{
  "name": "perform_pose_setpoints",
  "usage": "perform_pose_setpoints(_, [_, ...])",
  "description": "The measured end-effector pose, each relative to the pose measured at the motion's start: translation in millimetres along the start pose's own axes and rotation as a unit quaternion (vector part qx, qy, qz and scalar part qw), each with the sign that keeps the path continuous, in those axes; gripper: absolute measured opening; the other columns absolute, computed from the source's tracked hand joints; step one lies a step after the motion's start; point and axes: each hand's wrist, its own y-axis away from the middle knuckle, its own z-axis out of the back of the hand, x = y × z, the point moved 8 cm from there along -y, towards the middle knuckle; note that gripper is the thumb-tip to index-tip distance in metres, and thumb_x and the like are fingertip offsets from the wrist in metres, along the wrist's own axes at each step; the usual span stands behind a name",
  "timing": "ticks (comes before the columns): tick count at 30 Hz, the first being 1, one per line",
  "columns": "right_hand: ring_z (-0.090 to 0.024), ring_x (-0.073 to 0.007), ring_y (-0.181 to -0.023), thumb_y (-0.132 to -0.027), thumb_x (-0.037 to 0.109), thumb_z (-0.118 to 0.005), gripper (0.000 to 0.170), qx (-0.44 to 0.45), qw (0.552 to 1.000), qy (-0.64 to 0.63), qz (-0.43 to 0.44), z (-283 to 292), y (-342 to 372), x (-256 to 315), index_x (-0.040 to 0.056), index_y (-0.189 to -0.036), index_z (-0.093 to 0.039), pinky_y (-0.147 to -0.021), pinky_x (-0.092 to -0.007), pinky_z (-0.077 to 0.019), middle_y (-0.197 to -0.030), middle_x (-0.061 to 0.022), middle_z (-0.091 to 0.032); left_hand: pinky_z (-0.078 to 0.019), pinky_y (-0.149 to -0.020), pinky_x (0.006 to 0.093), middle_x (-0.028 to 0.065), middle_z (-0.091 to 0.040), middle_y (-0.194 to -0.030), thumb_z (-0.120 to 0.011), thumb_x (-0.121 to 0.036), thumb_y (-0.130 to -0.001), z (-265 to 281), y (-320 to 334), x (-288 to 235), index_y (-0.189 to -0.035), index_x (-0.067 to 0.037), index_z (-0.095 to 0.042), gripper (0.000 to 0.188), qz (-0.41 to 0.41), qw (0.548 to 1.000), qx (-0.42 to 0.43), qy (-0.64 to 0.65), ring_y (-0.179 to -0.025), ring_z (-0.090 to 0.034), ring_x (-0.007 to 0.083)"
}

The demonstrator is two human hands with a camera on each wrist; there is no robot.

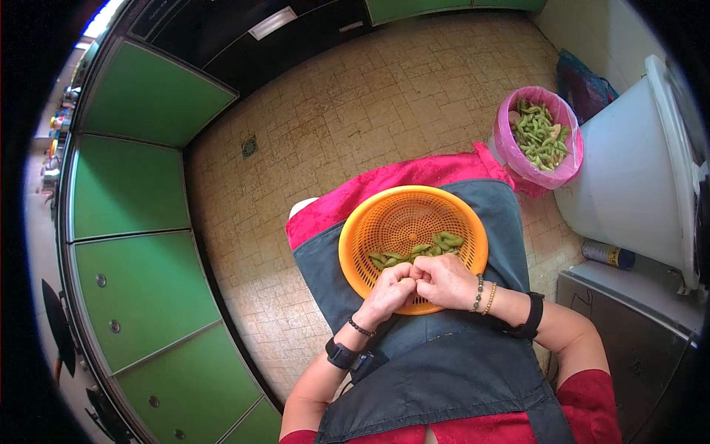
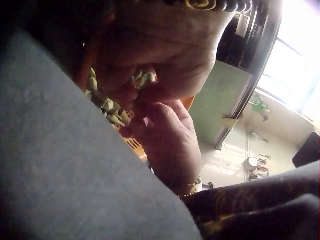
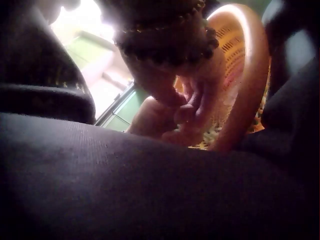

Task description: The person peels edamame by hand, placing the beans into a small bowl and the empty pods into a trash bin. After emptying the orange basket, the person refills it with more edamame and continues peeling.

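An orange plastic colander (image 1: 353, 240) rests on the person's lap, with several green edamame pods (image 1: 447, 240) lying along its near side. Over its near rim, the left hand (image 1: 388, 293) and the right hand (image 1: 444, 281) meet fingertip to fingertip. Both have curled fingers and pinch a small pod between them, mostly hidden by the fingers. From the left wrist, the right hand (image 2: 172, 137) shows facing the left palm, with pods (image 2: 110, 106) behind. The right wrist view has the right hand (image 3: 197, 102) dark beside the colander's rim (image 3: 250, 75).
To the right, a bin lined with a pink bag (image 1: 571, 166) holds many pods (image 1: 543, 140). Beside it stand a large white tub (image 1: 621, 177), a spray can (image 1: 608, 254) and a grey metal box (image 1: 629, 325). Green cabinets (image 1: 140, 281) line the left, along the tiled floor (image 1: 333, 103).
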Motion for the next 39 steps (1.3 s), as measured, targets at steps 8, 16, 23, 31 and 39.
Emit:
perform_pose_setpoints(8, [-0.059, -0.0306, -0.064, -0.066, 0.012, -0.056, 0.008, 0.025, 0.999, 0.036, 0.000, 4.9, -7.3, 1.2, 0.0050, -0.066, -0.059, -0.060, -0.0400, -0.0464, -0.065, -0.0143, -0.059, -0.0289, -0.042, 0.0175, -0.0035, -0.048, -0.065, -0.042, -0.006, -0.077, -2.2, -2.6, 8.6, -0.093, -0.006, -0.055, 0.020, 0.035, 0.994, 0.037, 0.102, -0.049, -0.039, 0.0039])
perform_pose_setpoints(16, [-0.062, -0.0224, -0.062, -0.068, 0.014, -0.059, 0.013, 0.024, 0.997, 0.069, -0.022, 25.5, -11.0, -16.9, 0.0044, -0.076, -0.063, -0.059, -0.0321, -0.0485, -0.065, -0.0115, -0.062, -0.0312, -0.043, 0.0167, -0.0017, -0.052, -0.071, -0.044, -0.005, -0.081, 0.2, 6.2, -9.3, -0.100, -0.004, -0.052, 0.021, 0.002, 0.991, 0.017, 0.131, -0.050, -0.042, 0.0033])
perform_pose_setpoints(23, [-0.061, -0.0260, -0.067, -0.069, 0.016, -0.057, 0.016, 0.072, 0.994, 0.072, -0.032, 14.4, -7.8, -9.5, 0.0039, -0.077, -0.062, -0.064, -0.0357, -0.0476, -0.067, -0.0138, -0.061, -0.0322, -0.043, 0.0166, -0.0020, -0.051, -0.062, -0.051, -0.007, -0.080, 5.5, -0.9, -1.0, -0.083, -0.003, -0.058, 0.009, -0.043, 0.998, -0.045, 0.029, -0.048, -0.044, 0.0044])
perform_pose_setpoints(31, [-0.053, -0.0087, -0.086, -0.083, 0.015, -0.057, 0.033, -0.022, 0.978, -0.204, -0.035, 2.7, -13.4, -23.0, -0.0014, -0.111, -0.051, -0.071, -0.0228, -0.0453, -0.096, -0.0048, -0.055, -0.0343, -0.045, 0.0175, 0.0012, -0.054, -0.076, -0.051, -0.013, -0.084, 21.7, -0.5, -6.4, -0.092, -0.004, -0.056, 0.013, -0.053, 0.957, -0.085, 0.272, -0.057, -0.047, 0.0072])
perform_pose_setpoints(39, [-0.053, -0.0240, -0.102, -0.088, 0.018, -0.047, 0.030, -0.069, 0.991, -0.037, 0.110, -4.9, -18.9, 6.0, 0.0006, -0.110, -0.056, -0.088, -0.0312, -0.0402, -0.109, -0.0158, -0.055, -0.0313, -0.043, 0.0172, 0.0015, -0.052, -0.070, -0.045, -0.007, -0.083, 18.7, -1.5, -7.0, -0.093, -0.001, -0.056, 0.017, -0.040, 0.953, -0.046, 0.295, -0.054, -0.045, 0.0077])
